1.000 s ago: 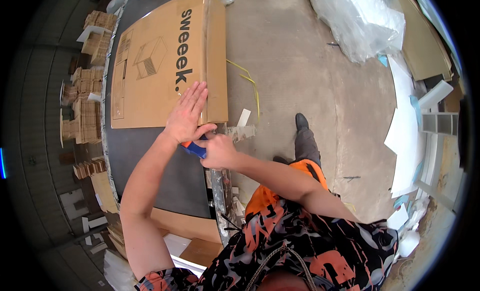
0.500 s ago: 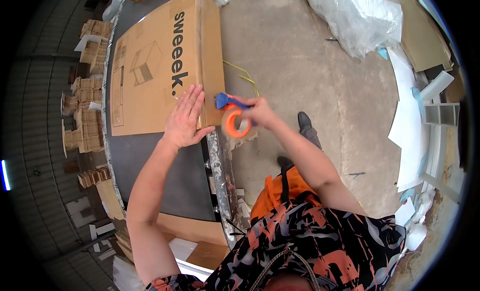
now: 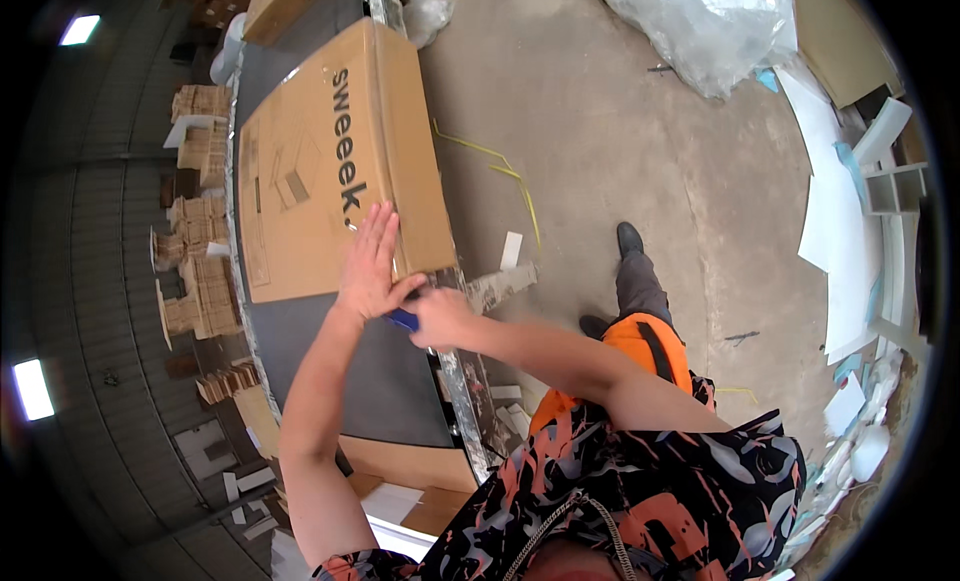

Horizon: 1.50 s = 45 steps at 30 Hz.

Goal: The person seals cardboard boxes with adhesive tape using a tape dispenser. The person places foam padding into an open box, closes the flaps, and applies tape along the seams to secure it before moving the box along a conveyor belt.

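A large brown cardboard box (image 3: 300, 151) with dark lettering and a line drawing lies on a dark conveyor belt (image 3: 385, 381). My left hand (image 3: 370, 266) rests flat on its top at the near right corner, fingers stretched out and thumb toward my right hand. Closed round a blue tape dispenser (image 3: 403, 320), my right hand (image 3: 445, 317) is at the near end of the box, close to the left thumb. Only a bit of blue shows; the hands hide the orange tape roll.
A second carton (image 3: 285, 6) sits farther along the belt. Nearer me stands an open cardboard box (image 3: 420, 461). Yellow strapping (image 3: 500, 161) lies on the floor right of the belt. Clear plastic wrap (image 3: 700, 31) is heaped at the far right, near white sheets (image 3: 815, 211).
My right hand has brought the tape dispenser from the box's right side round to its near end, beside my left hand. My left hand stays on the box; the view has shifted.
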Tool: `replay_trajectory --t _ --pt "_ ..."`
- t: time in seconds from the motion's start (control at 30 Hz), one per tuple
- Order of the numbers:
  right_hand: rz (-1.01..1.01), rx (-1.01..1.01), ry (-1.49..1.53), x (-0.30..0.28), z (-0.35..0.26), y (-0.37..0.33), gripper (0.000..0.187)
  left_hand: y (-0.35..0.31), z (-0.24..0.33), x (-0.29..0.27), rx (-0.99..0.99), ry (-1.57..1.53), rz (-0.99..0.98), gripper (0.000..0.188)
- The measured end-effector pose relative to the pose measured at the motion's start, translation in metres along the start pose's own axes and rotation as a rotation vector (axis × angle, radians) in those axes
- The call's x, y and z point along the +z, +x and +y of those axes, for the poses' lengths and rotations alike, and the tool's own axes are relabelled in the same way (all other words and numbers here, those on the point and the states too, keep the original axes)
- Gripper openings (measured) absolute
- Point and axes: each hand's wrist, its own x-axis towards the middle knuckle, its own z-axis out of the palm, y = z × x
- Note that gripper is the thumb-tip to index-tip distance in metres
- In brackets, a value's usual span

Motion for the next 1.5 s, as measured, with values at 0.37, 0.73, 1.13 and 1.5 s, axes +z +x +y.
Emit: replay_trajectory --t 0.37,0.73,1.13,1.5 --pt "0.387 0.711 -0.405 -0.279 0.22 -0.136 0.045 0.092 0.042 -0.021 -0.005 0.552 -0.834 0.063" --pt "0.59 0.968 -0.222 -0.396 0.257 -0.143 0.058 0.197 -0.061 0.019 0.026 0.661 -0.975 0.06" --pt "0.508 0.779 -0.395 -0.435 0.224 0.023 0.059 0.391 -0.219 -0.011 -0.488 0.282 -0.563 0.05" --pt "0.172 0.508 0.34 -0.464 0.252 0.26 0.056 0.326 -0.206 0.014 -0.727 0.047 0.126 0.061"
